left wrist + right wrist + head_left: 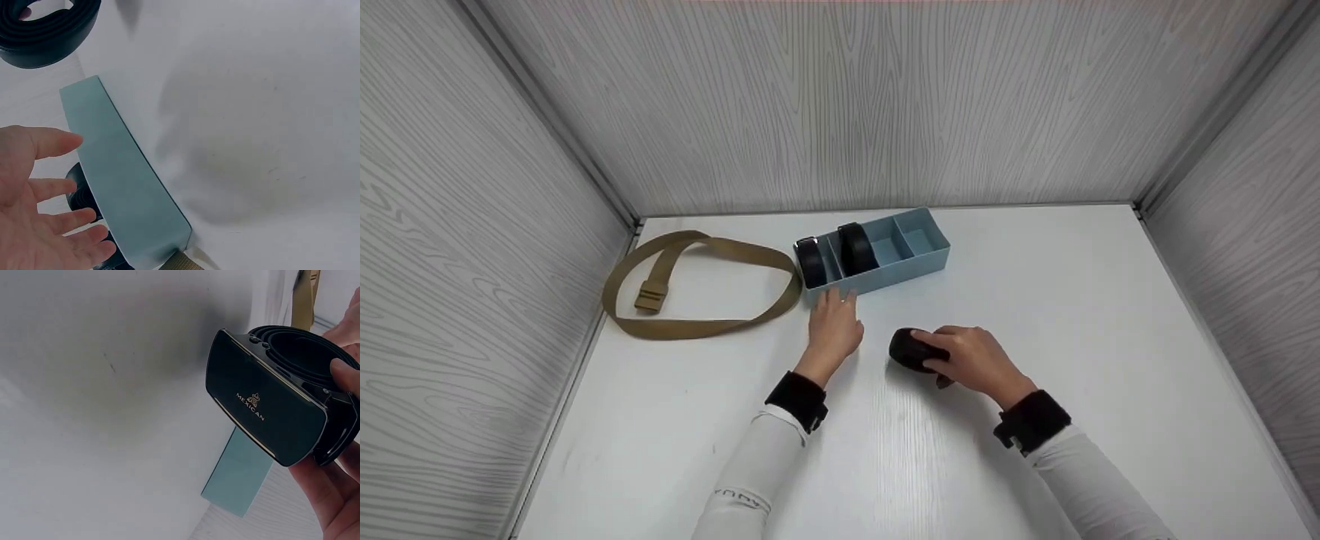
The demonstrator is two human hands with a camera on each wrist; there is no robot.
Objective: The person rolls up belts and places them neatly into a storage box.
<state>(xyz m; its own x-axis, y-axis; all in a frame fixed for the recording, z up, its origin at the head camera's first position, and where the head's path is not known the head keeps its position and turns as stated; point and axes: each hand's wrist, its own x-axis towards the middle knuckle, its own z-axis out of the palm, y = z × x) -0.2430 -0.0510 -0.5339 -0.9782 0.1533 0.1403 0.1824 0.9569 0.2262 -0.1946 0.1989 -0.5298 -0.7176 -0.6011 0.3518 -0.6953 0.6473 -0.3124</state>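
Observation:
My right hand grips a rolled black belt above the table, in front of the box. In the right wrist view the belt's wide dark buckle bears gold "MEXICAN" lettering, with fingers and thumb on the coil behind it. A blue-grey divided box stands farther back. At its near long side is my left hand, its fingertips right at the wall and its fingers spread in the left wrist view. Two more rolled black belts, one at the left end and another beside it, stand in separate compartments.
A tan webbing belt lies in a loose loop on the white table, left of the box and close to its end. Its tan buckle lies inside the loop. Pale wood-grain panels rise behind and at both sides.

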